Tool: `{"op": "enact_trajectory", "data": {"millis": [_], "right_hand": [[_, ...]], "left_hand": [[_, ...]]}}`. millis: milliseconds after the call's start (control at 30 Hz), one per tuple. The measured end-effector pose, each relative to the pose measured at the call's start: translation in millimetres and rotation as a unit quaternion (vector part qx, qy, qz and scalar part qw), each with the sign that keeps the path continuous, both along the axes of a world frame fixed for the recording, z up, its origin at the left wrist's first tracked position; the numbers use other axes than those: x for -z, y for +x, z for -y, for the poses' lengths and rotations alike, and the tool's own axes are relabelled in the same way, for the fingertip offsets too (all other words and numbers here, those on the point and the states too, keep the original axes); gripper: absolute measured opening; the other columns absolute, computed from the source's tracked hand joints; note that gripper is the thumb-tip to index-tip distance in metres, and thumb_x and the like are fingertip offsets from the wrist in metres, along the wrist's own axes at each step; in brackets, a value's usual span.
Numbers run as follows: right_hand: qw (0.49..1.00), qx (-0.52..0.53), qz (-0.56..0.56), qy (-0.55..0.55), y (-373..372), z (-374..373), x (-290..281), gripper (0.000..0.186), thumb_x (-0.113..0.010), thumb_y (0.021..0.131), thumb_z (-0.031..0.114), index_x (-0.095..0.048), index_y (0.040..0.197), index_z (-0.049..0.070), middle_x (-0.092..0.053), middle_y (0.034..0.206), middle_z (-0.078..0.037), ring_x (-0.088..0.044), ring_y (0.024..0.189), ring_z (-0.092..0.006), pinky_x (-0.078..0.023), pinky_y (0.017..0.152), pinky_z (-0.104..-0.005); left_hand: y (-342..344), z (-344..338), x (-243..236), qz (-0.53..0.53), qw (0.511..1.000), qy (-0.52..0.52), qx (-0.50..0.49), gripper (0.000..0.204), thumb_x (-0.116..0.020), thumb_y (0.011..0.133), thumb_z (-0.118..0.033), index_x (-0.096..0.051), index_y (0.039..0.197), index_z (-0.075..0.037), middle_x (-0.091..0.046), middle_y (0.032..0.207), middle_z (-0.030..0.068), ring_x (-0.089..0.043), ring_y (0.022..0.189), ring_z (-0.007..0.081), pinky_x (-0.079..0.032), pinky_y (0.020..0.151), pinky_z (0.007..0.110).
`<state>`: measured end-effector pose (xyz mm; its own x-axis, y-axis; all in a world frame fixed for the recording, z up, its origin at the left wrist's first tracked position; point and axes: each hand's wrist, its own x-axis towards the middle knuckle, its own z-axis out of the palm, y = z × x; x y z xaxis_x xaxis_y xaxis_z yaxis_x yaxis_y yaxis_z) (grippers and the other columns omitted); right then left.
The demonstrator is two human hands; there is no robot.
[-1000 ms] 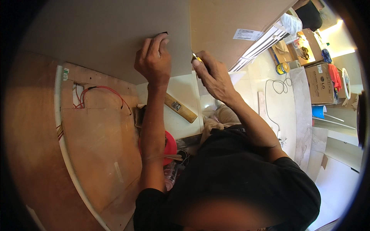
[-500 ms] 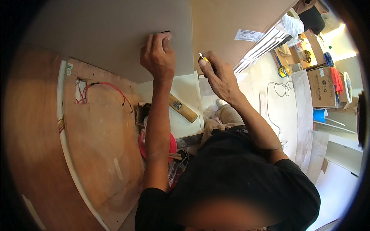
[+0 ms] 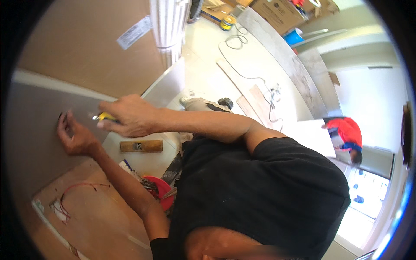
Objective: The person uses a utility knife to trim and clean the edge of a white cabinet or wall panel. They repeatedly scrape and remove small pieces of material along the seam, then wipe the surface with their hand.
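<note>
My right hand (image 3: 132, 116) is closed around a yellow-and-black utility knife (image 3: 107, 117), its metal tip pointing left. The tip is blurred and stands close to a grey panel (image 3: 41, 143). My left hand (image 3: 74, 135) is at the panel's face, palm turned toward me and fingers bent. Between its fingertips shows a small black piece (image 3: 60, 116), too small to name. Below my right wrist, a wooden hand plane (image 3: 141, 145) lies on a pale board (image 3: 117, 159).
A red bucket (image 3: 164, 187) with assorted items stands beside my left forearm. Red wires (image 3: 65, 195) stick out of a wooden board at lower left. A brown sheet (image 3: 86, 43) stands ahead. A cable (image 3: 242, 77) lies on the floor at right. A person in red (image 3: 349, 132) is at far right.
My view has swung to the right, so the panel and both hands now sit further left. The knife hand has come nearer the left hand. A person in red has come into view.
</note>
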<state>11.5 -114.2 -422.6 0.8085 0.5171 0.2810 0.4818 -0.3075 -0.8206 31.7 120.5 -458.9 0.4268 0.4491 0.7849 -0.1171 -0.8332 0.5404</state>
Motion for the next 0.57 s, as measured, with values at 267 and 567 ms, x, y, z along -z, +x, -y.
{"op": "enact_trajectory", "data": {"millis": [267, 567], "right_hand": [[1.000, 0.008, 0.006, -0.002, 8, 6, 5, 0.049, -0.066, 0.108, 0.048, -0.065, 0.117, 0.000, -0.075, 0.087, -0.026, -0.073, 0.084, -0.0509, -0.057, 0.074, -0.0607], [0.999, 0.033, 0.018, -0.021, 24, 16, -7, 0.052, -0.072, 0.102, 0.050, -0.071, 0.108, -0.002, -0.076, 0.079, -0.023, -0.077, 0.081, -0.0478, -0.062, 0.075, -0.0584]], "left_hand": [[-3, -15, 12, -0.035, 0.996, 0.072, -0.036, 0.020, -0.089, 0.101, -0.023, -0.085, 0.102, -0.003, -0.086, 0.100, 0.0091, -0.082, 0.088, 0.0215, -0.066, 0.079, 0.033], [-1, -35, 18, -0.051, 0.994, 0.101, -0.005, 0.018, -0.083, 0.106, -0.023, -0.087, 0.115, -0.008, -0.086, 0.112, 0.0087, -0.084, 0.095, 0.0241, -0.068, 0.083, 0.035]]}}
